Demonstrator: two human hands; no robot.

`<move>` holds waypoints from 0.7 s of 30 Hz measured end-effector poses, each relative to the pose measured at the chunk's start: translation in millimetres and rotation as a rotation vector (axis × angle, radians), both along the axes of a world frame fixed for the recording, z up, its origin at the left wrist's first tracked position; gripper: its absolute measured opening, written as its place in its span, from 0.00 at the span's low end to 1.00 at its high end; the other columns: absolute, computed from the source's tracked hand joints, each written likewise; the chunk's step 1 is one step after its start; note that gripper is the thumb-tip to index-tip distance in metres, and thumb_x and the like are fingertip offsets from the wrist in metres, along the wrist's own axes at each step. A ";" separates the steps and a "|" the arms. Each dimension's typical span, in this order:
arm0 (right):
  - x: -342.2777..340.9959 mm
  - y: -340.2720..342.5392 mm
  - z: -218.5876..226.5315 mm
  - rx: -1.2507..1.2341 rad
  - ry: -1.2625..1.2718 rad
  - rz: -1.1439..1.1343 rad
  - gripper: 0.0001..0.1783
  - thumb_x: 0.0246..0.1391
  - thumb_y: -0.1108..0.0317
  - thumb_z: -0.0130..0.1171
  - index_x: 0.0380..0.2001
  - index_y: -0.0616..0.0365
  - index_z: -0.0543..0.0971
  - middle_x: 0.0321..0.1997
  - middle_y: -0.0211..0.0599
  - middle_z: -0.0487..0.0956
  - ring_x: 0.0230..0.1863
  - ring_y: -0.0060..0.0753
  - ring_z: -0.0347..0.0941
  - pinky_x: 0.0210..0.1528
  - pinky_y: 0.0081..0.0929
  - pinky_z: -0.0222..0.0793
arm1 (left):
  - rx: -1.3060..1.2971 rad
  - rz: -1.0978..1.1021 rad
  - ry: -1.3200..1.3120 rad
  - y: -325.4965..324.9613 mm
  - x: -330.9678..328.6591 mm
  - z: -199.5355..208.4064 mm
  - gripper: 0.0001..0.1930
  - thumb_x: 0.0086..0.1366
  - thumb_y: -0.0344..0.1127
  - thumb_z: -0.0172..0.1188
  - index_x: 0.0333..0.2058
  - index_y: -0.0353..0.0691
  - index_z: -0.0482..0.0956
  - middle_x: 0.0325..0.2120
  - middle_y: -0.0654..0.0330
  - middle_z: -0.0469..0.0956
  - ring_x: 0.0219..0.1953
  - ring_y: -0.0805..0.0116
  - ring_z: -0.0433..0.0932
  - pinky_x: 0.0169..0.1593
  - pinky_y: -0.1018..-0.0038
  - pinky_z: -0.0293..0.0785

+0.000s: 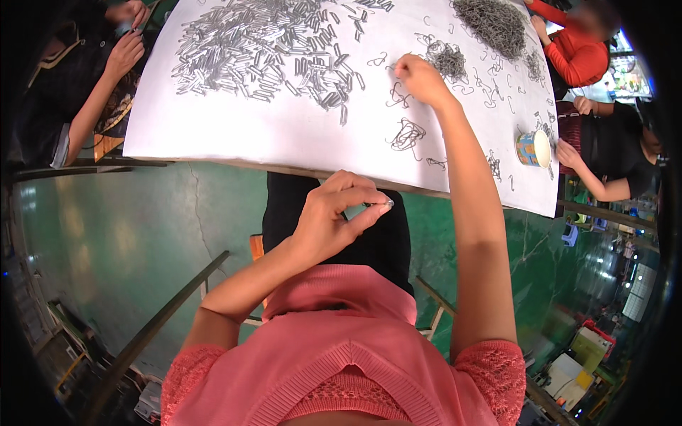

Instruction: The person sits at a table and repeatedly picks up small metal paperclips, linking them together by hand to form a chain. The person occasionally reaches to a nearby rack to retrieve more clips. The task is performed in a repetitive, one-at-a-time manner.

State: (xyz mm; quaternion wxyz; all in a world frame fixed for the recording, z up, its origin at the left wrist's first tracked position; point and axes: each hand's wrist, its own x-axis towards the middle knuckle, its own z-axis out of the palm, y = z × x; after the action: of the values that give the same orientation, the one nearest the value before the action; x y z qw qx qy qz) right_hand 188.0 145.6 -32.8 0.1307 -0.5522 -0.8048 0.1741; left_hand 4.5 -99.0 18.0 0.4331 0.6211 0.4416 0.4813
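Observation:
In front of my lap, my left hand (339, 211) is closed, thumb and forefinger pinching a small shiny metal piece (388, 204). Most of that piece is hidden by the fingers. My right hand (424, 79) reaches over the white table (241, 138) with its fingers curled together; whatever they grip is too small to make out. Bent wire hooks (399, 96) lie by its fingertips, and a tangled cluster of wire hooks (407, 133) is nearer the table edge. Left of my right hand spreads a large heap of slim metal pieces (249, 50).
Two more wire heaps, a small one (449, 62) and a big one (494, 27), lie beyond my right hand. A patterned paper cup (531, 149) stands at the right edge. Co-workers sit left (92, 92), right (604, 149) and far right in red (579, 53).

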 end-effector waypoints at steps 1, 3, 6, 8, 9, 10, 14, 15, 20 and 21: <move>6.7 -6.5 3.6 -0.111 0.195 -0.056 0.06 0.53 0.71 0.53 0.33 0.59 0.76 0.34 0.36 0.78 0.34 0.30 0.73 0.35 0.27 0.69 | 0.002 -0.004 0.005 -1.7 0.3 -1.4 0.06 0.53 0.26 0.65 0.32 0.37 0.82 0.29 0.60 0.79 0.33 0.70 0.76 0.37 0.77 0.71; 17.6 -20.7 4.8 -0.289 0.479 -0.140 0.05 0.54 0.71 0.54 0.32 0.61 0.76 0.30 0.34 0.77 0.29 0.24 0.70 0.32 0.22 0.67 | 0.006 -0.008 0.013 -2.7 1.2 -4.8 0.06 0.53 0.27 0.65 0.32 0.37 0.82 0.28 0.59 0.80 0.32 0.70 0.76 0.38 0.77 0.71; 34.9 -44.3 -2.2 -0.441 0.717 -0.223 0.07 0.55 0.69 0.56 0.33 0.63 0.76 0.27 0.31 0.76 0.23 0.16 0.65 0.26 0.16 0.63 | -0.050 -0.010 0.010 -6.5 4.8 -6.5 0.06 0.54 0.27 0.65 0.32 0.37 0.82 0.28 0.59 0.81 0.32 0.70 0.76 0.38 0.76 0.71; 43.9 -58.6 -7.8 -0.464 0.890 -0.316 0.08 0.56 0.68 0.56 0.34 0.63 0.76 0.27 0.31 0.76 0.23 0.17 0.66 0.26 0.17 0.63 | -0.038 -0.014 0.037 -5.6 5.0 -7.4 0.05 0.54 0.27 0.65 0.31 0.36 0.82 0.28 0.59 0.81 0.33 0.70 0.77 0.37 0.76 0.71; 49.0 -65.9 -8.6 -0.471 0.977 -0.362 0.09 0.56 0.68 0.56 0.34 0.64 0.76 0.27 0.31 0.76 0.24 0.17 0.67 0.26 0.17 0.64 | -0.032 -0.018 0.045 -5.2 5.7 -7.1 0.05 0.54 0.27 0.65 0.31 0.36 0.82 0.28 0.59 0.81 0.33 0.70 0.77 0.37 0.76 0.71; 49.4 -75.4 -3.6 -0.478 1.009 -0.369 0.09 0.56 0.68 0.56 0.35 0.64 0.76 0.28 0.32 0.77 0.25 0.18 0.68 0.26 0.17 0.64 | -0.030 -0.015 0.054 -5.9 5.8 -6.5 0.05 0.54 0.27 0.65 0.31 0.36 0.82 0.28 0.59 0.81 0.33 0.70 0.77 0.37 0.76 0.71; 21.1 -146.5 46.4 -0.537 1.085 -0.293 0.08 0.56 0.69 0.55 0.35 0.63 0.76 0.31 0.32 0.76 0.27 0.18 0.68 0.25 0.14 0.61 | 0.023 0.035 0.081 -7.9 5.6 -9.7 0.06 0.53 0.27 0.65 0.31 0.37 0.82 0.25 0.59 0.80 0.30 0.68 0.77 0.33 0.75 0.71; 11.2 -169.1 59.2 -0.581 1.075 -0.257 0.08 0.57 0.70 0.54 0.36 0.63 0.75 0.34 0.31 0.76 0.28 0.17 0.68 0.25 0.13 0.59 | 0.038 0.057 0.087 -9.1 4.9 -11.4 0.06 0.52 0.27 0.65 0.31 0.37 0.82 0.24 0.59 0.79 0.29 0.66 0.77 0.32 0.74 0.72; -4.9 -244.7 75.0 -0.653 1.385 -0.225 0.04 0.54 0.71 0.57 0.32 0.60 0.76 0.33 0.27 0.75 0.25 0.13 0.59 0.25 0.14 0.55 | 0.096 0.056 0.083 -9.1 6.1 -12.5 0.08 0.51 0.26 0.65 0.32 0.38 0.82 0.25 0.59 0.79 0.29 0.65 0.76 0.32 0.72 0.72; -5.6 -248.1 74.5 -0.665 1.391 -0.261 0.04 0.55 0.71 0.58 0.32 0.60 0.76 0.33 0.27 0.75 0.25 0.13 0.59 0.25 0.13 0.55 | 0.086 0.059 0.096 -10.5 5.9 -12.7 0.08 0.51 0.26 0.65 0.32 0.38 0.82 0.25 0.59 0.79 0.29 0.65 0.76 0.32 0.72 0.72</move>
State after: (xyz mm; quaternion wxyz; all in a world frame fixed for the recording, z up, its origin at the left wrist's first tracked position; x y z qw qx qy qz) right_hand 182.4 -102.6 41.7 0.4524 -0.4164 -0.3721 0.6954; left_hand 10.4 -109.5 5.3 0.3698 0.6481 0.4590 0.4821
